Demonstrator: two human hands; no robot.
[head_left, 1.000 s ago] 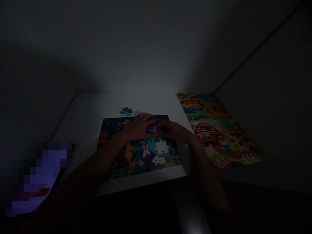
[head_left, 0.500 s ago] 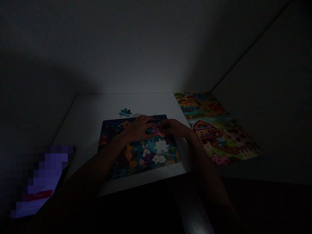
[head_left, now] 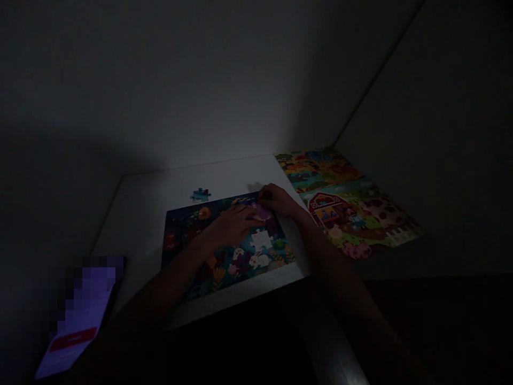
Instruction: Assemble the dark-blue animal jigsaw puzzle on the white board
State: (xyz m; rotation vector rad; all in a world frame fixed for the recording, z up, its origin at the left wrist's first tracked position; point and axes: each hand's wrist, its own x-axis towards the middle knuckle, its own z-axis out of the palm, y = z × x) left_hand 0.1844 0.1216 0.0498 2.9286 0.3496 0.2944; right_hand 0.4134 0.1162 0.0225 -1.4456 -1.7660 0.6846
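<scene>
A dark jigsaw puzzle (head_left: 248, 268) with animals, plants and two white rabbits lies on the white table. A white piece-shaped gap (head_left: 261, 239) shows in its right part. My left hand (head_left: 230, 227) lies open on the puzzle, its fingers stretched toward the purple figure left of the far right corner. My right hand (head_left: 276, 199) is at that corner with its fingers curled together; whatever they may hold is hidden. Beyond the puzzle's far edge lies a loose teal puzzle piece (head_left: 201, 195) on the table.
Two assembled picture puzzles lie to the right: a farm scene (head_left: 356, 219) and, behind it, an animal scene (head_left: 316, 167). A lit phone or tablet screen (head_left: 86, 315) is at the lower left. Pale walls (head_left: 200, 107) rise behind the table. The room is dim.
My right hand has moved up and outward to the puzzle's far right corner, uncovering the purple figure. My left hand has shifted slightly nearer to me. The camera view has tilted.
</scene>
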